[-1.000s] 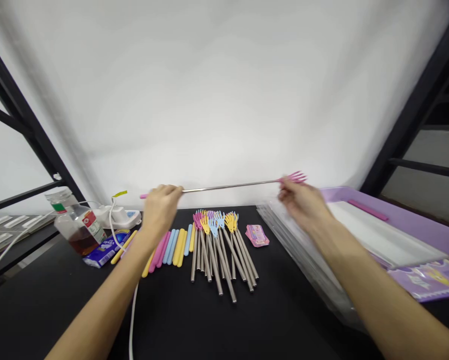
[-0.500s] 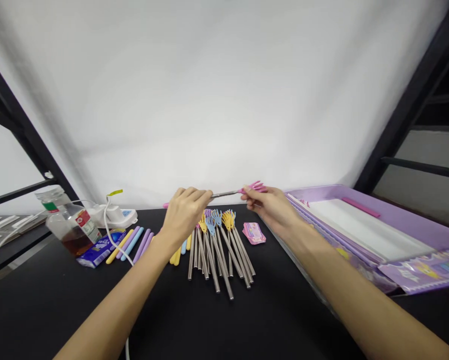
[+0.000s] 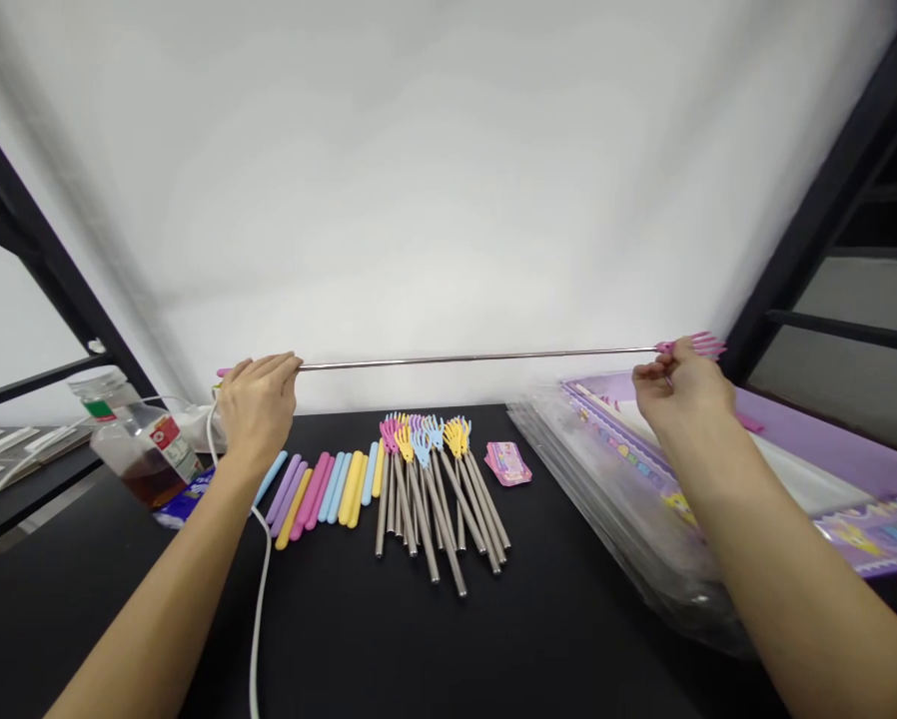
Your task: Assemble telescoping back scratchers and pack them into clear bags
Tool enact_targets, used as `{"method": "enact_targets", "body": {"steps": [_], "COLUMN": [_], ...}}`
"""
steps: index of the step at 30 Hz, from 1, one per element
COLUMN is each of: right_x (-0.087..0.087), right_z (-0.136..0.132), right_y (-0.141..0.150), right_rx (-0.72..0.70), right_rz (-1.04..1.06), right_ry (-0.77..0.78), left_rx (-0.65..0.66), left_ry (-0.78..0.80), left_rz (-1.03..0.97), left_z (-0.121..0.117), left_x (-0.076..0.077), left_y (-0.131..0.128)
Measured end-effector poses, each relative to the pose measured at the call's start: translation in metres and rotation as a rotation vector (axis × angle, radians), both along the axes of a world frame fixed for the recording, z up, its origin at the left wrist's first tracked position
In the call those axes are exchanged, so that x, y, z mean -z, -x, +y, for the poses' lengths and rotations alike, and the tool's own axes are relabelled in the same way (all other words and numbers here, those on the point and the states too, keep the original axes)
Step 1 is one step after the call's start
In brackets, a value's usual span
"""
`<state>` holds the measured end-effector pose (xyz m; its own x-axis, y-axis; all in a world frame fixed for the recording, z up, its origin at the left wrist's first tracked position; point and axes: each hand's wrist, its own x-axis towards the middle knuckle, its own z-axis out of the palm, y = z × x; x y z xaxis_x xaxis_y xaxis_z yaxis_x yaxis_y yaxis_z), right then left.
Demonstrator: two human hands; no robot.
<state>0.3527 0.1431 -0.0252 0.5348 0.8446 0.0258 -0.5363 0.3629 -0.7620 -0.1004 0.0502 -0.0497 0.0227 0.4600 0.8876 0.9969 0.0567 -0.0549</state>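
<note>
A telescopic back scratcher [image 3: 478,358] is stretched out nearly level above the table, its thin metal rod fully visible between my hands. My left hand [image 3: 258,407] is closed around its pink handle end, most of which the fingers hide. At the other end, my right hand [image 3: 680,387] pinches the pink claw head, whose prongs stick out past the fingers. Below lie several more back scratchers [image 3: 438,499] with pink, yellow, blue and purple claws and bare steel rods. Loose coloured handle sleeves [image 3: 329,487] lie in a row to their left.
A stack of pink cards [image 3: 508,463] lies right of the scratchers. Clear plastic bags [image 3: 620,499] and a purple tray [image 3: 800,419] fill the right side. On the left are a bottle of brown liquid [image 3: 145,449], a blue packet [image 3: 183,502] and a white cable [image 3: 260,599].
My hands have moved apart, left hand leftward and right hand rightward. The rod between them has lengthened greatly, and more sleeves and plastic bags show.
</note>
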Motion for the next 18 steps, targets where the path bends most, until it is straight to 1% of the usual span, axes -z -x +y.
{"method": "enact_targets", "body": {"steps": [4, 7, 9, 11, 14, 18], "right_x": [0.002, 0.002, 0.001, 0.0, 0.0, 0.01], "right_z": [0.0, -0.005, -0.012, -0.02, -0.034, -0.05], "right_y": [0.004, 0.01, 0.019, 0.033, 0.057, 0.085], "right_rx": [0.002, -0.029, -0.066, -0.128, -0.265, -0.463], "right_rz": [0.111, 0.124, 0.105, 0.067, -0.026, -0.299], "right_ry": [0.05, 0.062, 0.069, 0.069, 0.045, -0.034], "left_rx": [0.014, 0.026, 0.026, 0.047, 0.126, 0.218], "left_ry": [-0.009, -0.019, -0.038, -0.02, 0.043, 0.079], "left_rz": [0.003, -0.013, 0.014, 0.083, 0.176, 0.24], "left_z": [-0.001, -0.003, -0.004, -0.004, -0.005, -0.009], "left_x": [-0.003, -0.004, -0.004, -0.004, -0.002, 0.0], "left_y": [-0.004, -0.005, -0.013, -0.029, -0.062, -0.096]}}
